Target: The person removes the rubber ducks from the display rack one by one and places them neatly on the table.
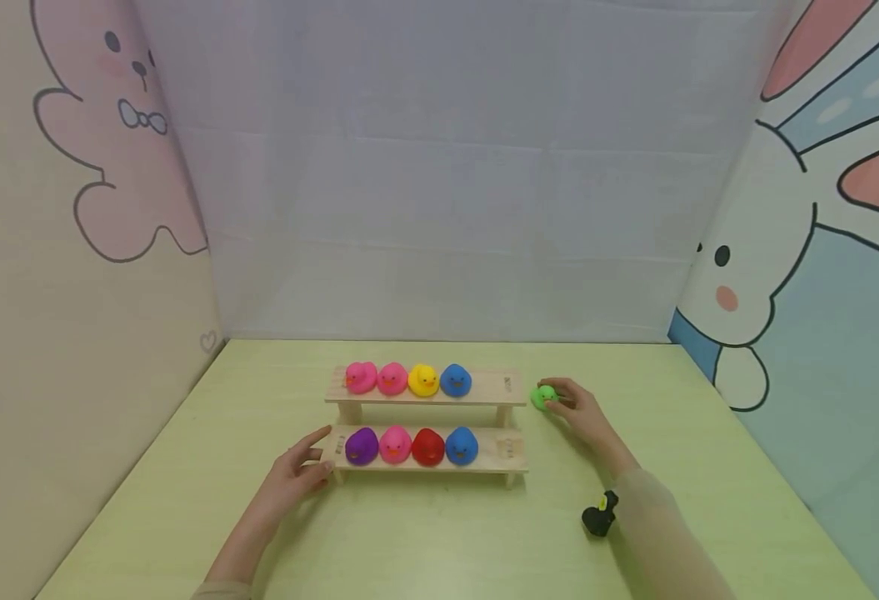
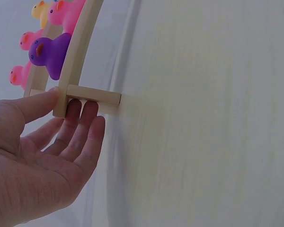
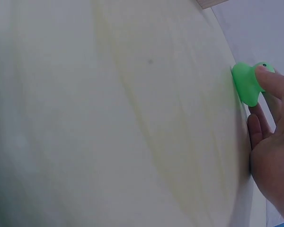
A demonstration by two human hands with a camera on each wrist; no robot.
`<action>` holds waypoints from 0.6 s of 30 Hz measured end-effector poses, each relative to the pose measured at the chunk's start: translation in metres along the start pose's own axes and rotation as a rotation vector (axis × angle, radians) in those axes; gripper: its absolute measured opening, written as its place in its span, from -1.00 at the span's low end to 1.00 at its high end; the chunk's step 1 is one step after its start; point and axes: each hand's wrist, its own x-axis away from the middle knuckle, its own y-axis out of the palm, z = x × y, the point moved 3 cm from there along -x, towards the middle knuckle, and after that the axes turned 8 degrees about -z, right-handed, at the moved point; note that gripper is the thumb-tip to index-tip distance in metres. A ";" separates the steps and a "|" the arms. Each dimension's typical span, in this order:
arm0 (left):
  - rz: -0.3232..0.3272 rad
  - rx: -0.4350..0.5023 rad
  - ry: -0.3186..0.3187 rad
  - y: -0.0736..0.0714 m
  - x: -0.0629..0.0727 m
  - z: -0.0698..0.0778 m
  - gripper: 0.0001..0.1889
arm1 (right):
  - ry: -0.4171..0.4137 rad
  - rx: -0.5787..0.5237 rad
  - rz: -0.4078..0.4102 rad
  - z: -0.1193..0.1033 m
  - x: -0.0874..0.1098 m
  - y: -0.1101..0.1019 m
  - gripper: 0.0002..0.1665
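My left hand [image 1: 294, 477] grips the left end of a two-step wooden rack [image 1: 516, 454]. In the left wrist view its thumb lies on the plank and its fingers curl behind the end. My right hand [image 1: 585, 421] pinches a green rubber duck [image 3: 246, 84] on the table, just right of the upper step. On the lower step stand a purple duck [image 1: 362, 447], a pink duck [image 1: 395, 446], a red duck [image 1: 428, 447] and a blue duck [image 1: 461, 447]. Two pink ducks [image 1: 392, 379], a yellow duck [image 1: 424, 381] and another blue duck [image 1: 456, 381] line the upper step.
A black duck [image 1: 599, 518] lies on the pale table [image 1: 424, 542], beside the right sleeve [image 1: 660, 525]. White cloth [image 1: 454, 183] hangs behind the table. Side panels with cartoon drawings flank it left and right.
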 end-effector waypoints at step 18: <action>0.002 -0.002 0.021 0.001 0.001 0.001 -0.37 | 0.120 -0.033 0.037 0.000 0.006 -0.004 -0.42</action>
